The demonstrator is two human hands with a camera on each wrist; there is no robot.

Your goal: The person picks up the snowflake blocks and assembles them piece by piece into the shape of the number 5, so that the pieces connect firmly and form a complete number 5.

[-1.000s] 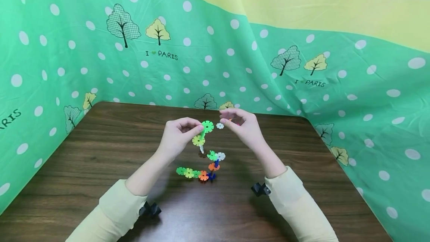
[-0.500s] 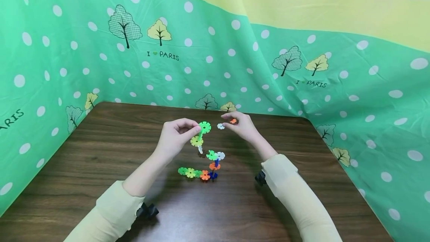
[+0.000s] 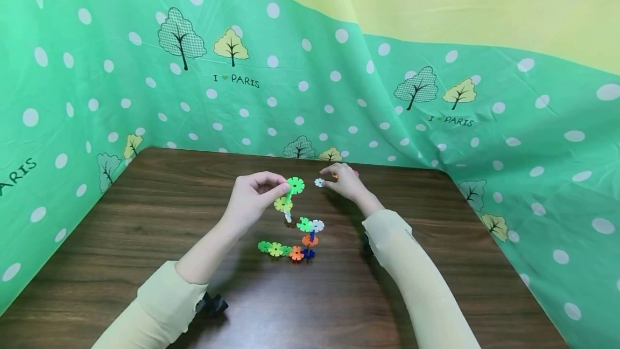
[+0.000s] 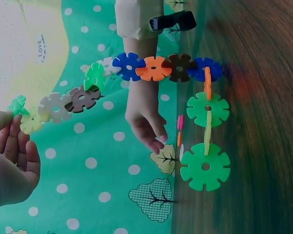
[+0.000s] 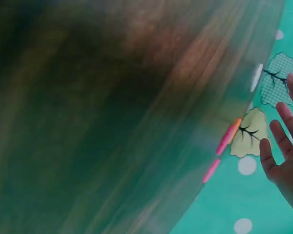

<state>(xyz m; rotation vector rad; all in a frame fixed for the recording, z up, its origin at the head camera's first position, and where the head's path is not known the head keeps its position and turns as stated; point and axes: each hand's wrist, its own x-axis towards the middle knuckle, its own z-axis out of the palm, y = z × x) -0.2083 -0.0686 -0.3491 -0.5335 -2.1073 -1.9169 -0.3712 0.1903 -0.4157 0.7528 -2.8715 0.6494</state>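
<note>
My left hand (image 3: 254, 195) pinches the upper end of a chain of slotted plastic snowflake discs, at a green disc (image 3: 295, 185). The chain drops through a yellow disc (image 3: 283, 204), then bends by an orange disc (image 3: 310, 241) and a blue disc (image 4: 206, 68). Its lower end, with a large green disc (image 4: 205, 166), is by the tabletop. Toward the table's back, my right hand (image 3: 346, 182) hovers with loosely spread fingers and nothing between them. A loose white disc (image 3: 319, 182) lies just left of its fingertips; an orange disc (image 5: 238, 125) is partly behind the hand in the head view.
Pink discs (image 5: 211, 170) lie flat near the far edge, beside the orange one. The dark wood table (image 3: 194, 203) ends at a green dotted cloth (image 3: 271, 90) hanging behind it. Both sleeves carry black wrist cameras (image 3: 213, 306).
My right hand has moved away from me, toward the loose discs at the back. The left hand still holds the chain up, shifted slightly left.
</note>
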